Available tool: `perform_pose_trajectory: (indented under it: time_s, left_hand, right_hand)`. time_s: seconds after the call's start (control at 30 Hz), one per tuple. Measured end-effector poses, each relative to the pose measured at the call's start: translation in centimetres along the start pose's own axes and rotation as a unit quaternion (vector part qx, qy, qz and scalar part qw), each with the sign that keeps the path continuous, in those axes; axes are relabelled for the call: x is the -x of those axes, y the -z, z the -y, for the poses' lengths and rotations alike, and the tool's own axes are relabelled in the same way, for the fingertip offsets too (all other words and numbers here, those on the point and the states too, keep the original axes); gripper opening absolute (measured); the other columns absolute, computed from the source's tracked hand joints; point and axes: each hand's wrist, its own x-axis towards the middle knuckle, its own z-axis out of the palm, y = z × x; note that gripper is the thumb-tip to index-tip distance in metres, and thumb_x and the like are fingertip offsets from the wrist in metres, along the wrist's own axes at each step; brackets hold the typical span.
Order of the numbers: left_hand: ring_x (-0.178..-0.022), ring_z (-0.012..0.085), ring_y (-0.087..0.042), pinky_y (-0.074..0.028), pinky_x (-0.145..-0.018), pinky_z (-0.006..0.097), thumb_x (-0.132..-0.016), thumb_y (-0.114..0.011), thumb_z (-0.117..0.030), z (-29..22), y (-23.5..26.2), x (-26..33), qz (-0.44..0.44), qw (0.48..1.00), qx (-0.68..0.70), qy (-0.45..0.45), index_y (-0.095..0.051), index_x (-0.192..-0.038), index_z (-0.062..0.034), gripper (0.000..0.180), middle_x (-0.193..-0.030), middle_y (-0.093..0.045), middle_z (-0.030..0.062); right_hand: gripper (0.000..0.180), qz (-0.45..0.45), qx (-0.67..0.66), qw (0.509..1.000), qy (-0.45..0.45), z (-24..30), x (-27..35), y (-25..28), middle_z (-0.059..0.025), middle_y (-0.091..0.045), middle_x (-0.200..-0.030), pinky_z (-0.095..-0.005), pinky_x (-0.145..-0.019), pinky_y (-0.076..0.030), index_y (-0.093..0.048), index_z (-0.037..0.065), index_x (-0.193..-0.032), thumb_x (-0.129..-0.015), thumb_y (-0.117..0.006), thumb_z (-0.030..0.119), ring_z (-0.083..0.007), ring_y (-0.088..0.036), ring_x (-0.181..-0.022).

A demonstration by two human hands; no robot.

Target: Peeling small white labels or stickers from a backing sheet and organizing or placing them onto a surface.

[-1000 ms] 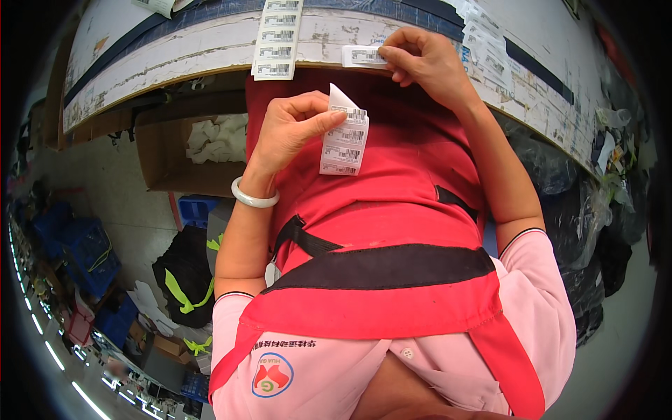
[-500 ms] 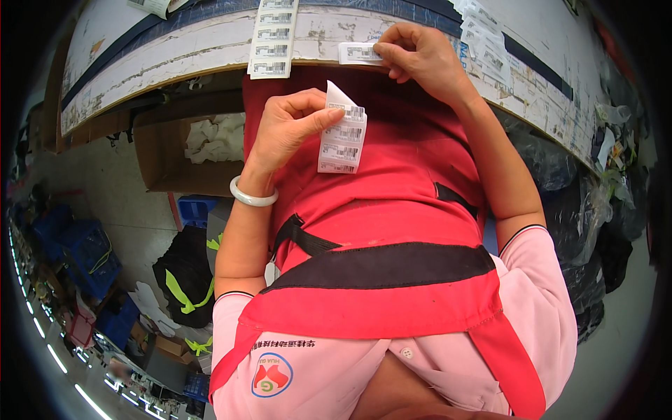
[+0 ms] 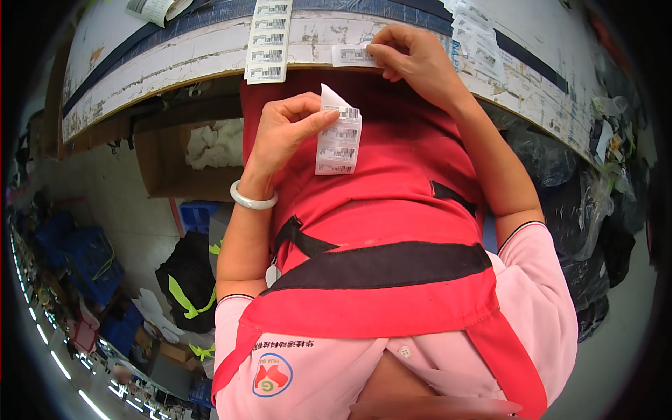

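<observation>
My left hand [image 3: 290, 131] pinches a short strip of white barcode labels [image 3: 337, 149] between thumb and fingers. The strip hangs down in front of my red apron, and its top corner is folded up into a point above the thumb. My right hand [image 3: 418, 66] is at the table's near edge, its thumb and fingertips closed on the right end of a white barcode label [image 3: 348, 55]. That label lies flat along the edge of the worn white table [image 3: 189, 54]. To its left, a longer strip of barcode labels [image 3: 267, 40] runs away from me across the tabletop.
Several label sheets in clear film [image 3: 479, 42] lie at the right of the table. Under the table on the left stands a cardboard box [image 3: 157, 157] with crumpled white paper. Dark plastic bags [image 3: 567, 217] crowd the right side; blue crates [image 3: 91, 259] stand lower left.
The whole view has shifted slightly. Both hands keep their grips on the labels, with no clear movement of their own.
</observation>
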Motion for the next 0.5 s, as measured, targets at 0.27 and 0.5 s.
perform_pose_trajectory:
  time_s: [0.27, 0.5]
  left_hand:
    - [-0.08, 0.0079, -0.059, -0.046, -0.074, 0.022, -0.087, -0.066, -0.006, -0.1, 0.1, 0.8, -0.046, 0.998, 0.034, 0.016, -0.068, -0.091, 0.0027, 0.01, -0.086, -0.066, 0.0018]
    - [-0.08, 0.0081, -0.059, -0.046, -0.074, 0.022, -0.087, -0.065, -0.004, -0.4, -0.6, 0.1, -0.015, 0.999, 0.051, 0.0, -0.067, -0.089, 0.0036, 0.008, -0.087, -0.065, 0.0021]
  right_hand:
    - [0.019, -0.194, -0.029, 0.98, -0.017, -4.3, 4.7, 9.9, 0.0003, -0.06, -0.072, -0.0192, -0.055, -0.045, -0.063, 0.001, -0.092, -0.093, -0.062, 0.02, -0.0051, -0.055, -0.061]
    - [0.033, -0.251, 0.197, 0.934, -0.164, -9.4, 5.8, 12.2, -0.0044, -0.064, -0.069, -0.0289, -0.062, -0.047, -0.067, 0.007, -0.089, -0.075, -0.077, 0.035, -0.0137, -0.058, -0.063]
